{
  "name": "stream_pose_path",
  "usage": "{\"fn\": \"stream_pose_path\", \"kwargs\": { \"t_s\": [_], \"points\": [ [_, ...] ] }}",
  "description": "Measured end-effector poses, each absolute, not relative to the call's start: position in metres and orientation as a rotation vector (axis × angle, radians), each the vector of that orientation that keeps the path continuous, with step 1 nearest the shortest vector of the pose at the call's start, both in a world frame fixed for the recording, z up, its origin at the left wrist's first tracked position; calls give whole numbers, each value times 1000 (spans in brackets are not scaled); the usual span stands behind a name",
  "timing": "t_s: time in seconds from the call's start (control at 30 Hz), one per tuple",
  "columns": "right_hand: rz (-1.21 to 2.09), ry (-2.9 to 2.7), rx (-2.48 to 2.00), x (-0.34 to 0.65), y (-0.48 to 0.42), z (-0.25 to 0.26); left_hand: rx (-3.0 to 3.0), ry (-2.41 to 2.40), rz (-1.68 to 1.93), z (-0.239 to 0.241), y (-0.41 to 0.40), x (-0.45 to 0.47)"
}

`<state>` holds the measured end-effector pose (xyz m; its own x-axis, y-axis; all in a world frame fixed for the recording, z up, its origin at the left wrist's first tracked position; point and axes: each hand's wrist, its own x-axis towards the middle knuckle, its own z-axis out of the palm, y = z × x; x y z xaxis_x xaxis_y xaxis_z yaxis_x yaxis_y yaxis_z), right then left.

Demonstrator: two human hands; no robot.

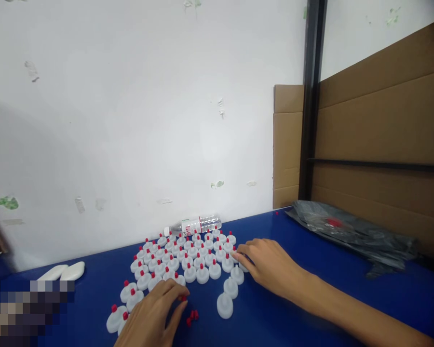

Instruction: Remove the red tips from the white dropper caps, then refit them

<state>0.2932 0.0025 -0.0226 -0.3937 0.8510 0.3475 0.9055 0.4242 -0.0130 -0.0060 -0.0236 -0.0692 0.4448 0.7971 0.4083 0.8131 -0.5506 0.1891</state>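
Many small white domed pieces, each topped with a small red cap, stand close together on the blue table (282, 308). My right hand (267, 262) reaches in at the right edge of this group, its thumb and fingertips closed at a red cap (234, 248) on one piece. Nearer to me, three white pieces without red caps (224, 305) stand in a curved row. At the front of the group, my left hand (157, 311) has thumb and forefinger curled around a bit of red, apparently a cap (183, 298). Several loose red caps (192, 316) lie beside it.
A clear plastic bottle (193, 225) lies on its side against the white wall. Two smooth white oval objects (72, 271) rest at the left. Dark plastic bagging (347, 236) with something red lies at the right, before cardboard (379, 120) and a black post (311, 96).
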Motion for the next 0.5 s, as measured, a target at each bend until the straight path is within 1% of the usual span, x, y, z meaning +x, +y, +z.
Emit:
{"fn": "stream_pose_path", "kwargs": {
  "t_s": [0.33,0.5],
  "points": [
    [-139,-2413,-1365,291,-3,-21,-2703,-1513,-659,-65,-30,1],
    [-87,-2437,-1361,291,-2,-29,-2731,-1449,-701,-66,-30,1]
  ]
}}
